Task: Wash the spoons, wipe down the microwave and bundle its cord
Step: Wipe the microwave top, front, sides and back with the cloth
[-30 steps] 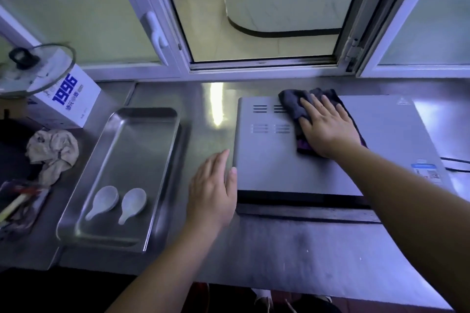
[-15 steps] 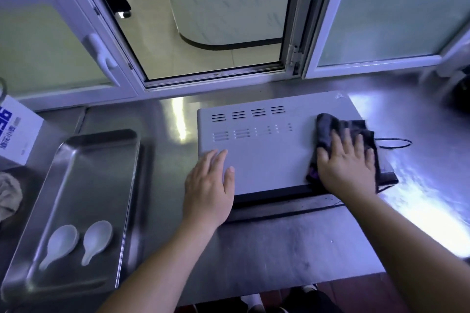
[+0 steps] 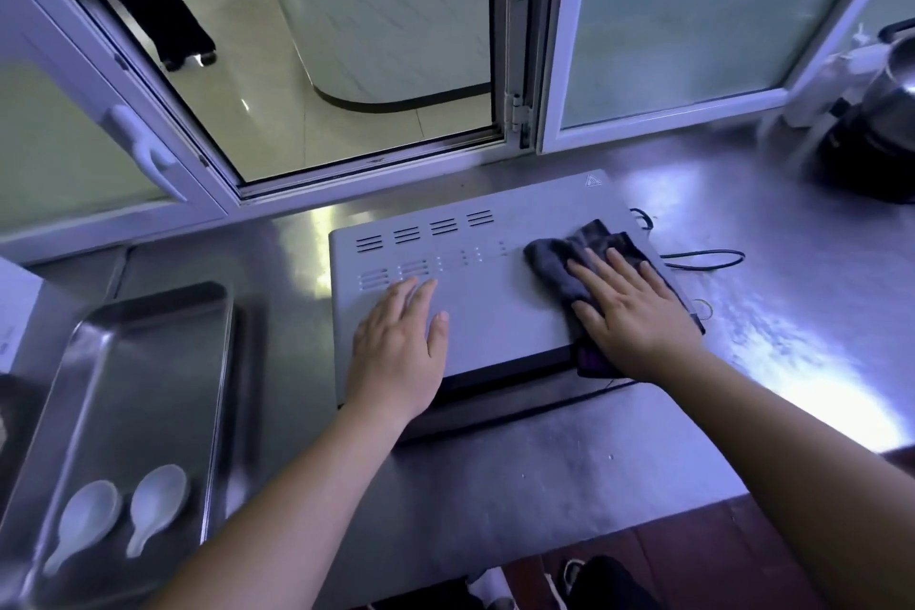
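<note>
Head view: two white spoons point(image 3: 156, 503) lie in the steel tray point(image 3: 148, 307) at left, away from the wiping. Your left grip point(image 3: 401, 347), fingers straight and empty, presses the microwave point(image 3: 495, 302) top, likely to steady it. Your right grip point(image 3: 629, 317), equally flat, presses the dark cloth point(image 3: 559, 268) onto its right end; the cord point(image 3: 708, 258) lies unbundled beyond.

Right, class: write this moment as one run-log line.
step: wipe microwave top | right hand: flat on cloth | left hand: flat on microwave | spoons: two in tray | cord: unbundled
</note>
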